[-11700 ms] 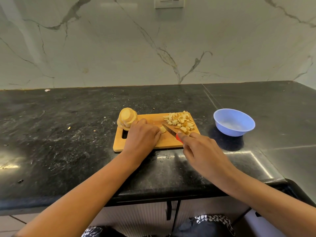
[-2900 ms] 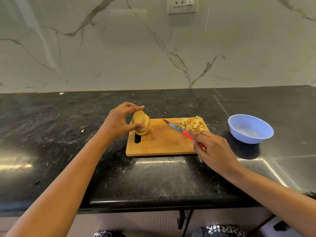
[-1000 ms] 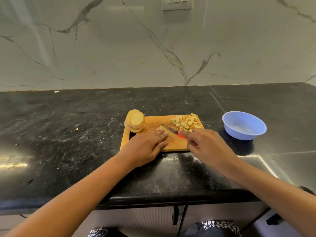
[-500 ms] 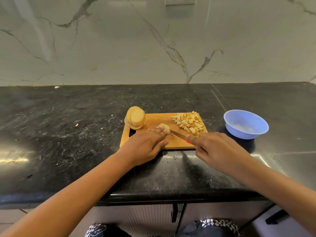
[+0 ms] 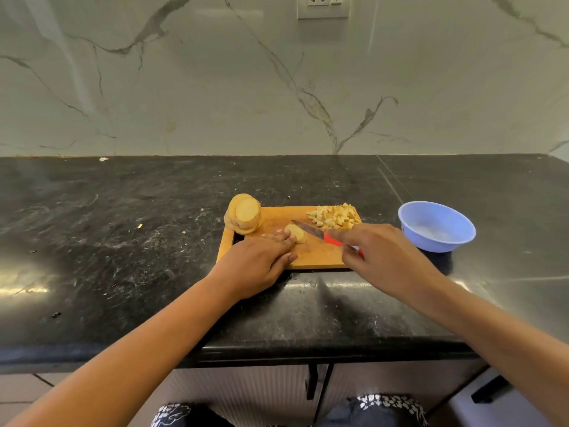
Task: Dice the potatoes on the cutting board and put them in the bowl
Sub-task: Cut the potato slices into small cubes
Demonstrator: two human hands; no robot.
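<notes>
Slice: one potato round [image 5: 296, 233] lies flat mid-way along the cutting board [image 5: 314, 255], just right of the stack of rounds.
Left hand: left hand [image 5: 261, 261] is flat with its fingers stretched out. The fingertips [image 5: 286, 233] press the round's left edge and grip nothing.
Right hand: right hand [image 5: 380, 252] is wrapped round the red handle of the knife [image 5: 308, 230], index finger laid forward. The blade angles up-left across the round's far-right side.
Risk, fingers: fingertips are extended, not tucked, and sit just beside the blade. If the round skids or the blade drifts left, the likely result is a nick.
Risk, round: it is pinned at one edge only, so the free side could lift or rotate under the cut and give uneven dice.
Stack: stack [image 5: 244, 215] of uncut rounds leans at the far-left corner, partly past the board's edge. A knock from the left wrist could tip it onto the countertop [image 5: 123, 241].
Dice: diced pile [image 5: 334, 216] sits at the far-right corner, close to the edge. A stray knife sweep could push cubes off.
Bowl: bowl [image 5: 431, 240] stands on the counter right of the board, apart from it, with no potato visible inside. Cubes could drop into that gap during transfer.
Board: it rests on glossy stone with no mat visible, so it may slide under pressure.
Progress: my read is mid-task, with most rounds not yet diced.
</notes>
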